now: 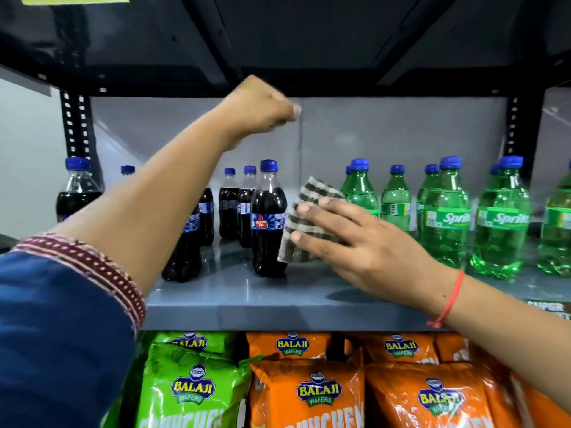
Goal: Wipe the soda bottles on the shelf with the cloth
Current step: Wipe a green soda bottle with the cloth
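From the head camera, the dark cola bottle with a blue cap [268, 217] stands upright on the grey metal shelf [247, 301], directly left of the right hand [361, 242]. It looks full, so fairly heavy, and its smooth plastic is probably slippery; steadying it at the neck or cap would likely keep it from tipping while its side is rubbed. The brown-and-cream checked cloth [304, 220] is soft and folds easily. The right hand, fingers spread flat, presses this cloth against the bottle's right side. The left hand [262, 109] hovers above the bottle's cap, blurred, fingers curled loosely together and holding nothing visible. Green Sprite bottles [445, 217] stand beyond the right hand's far side.
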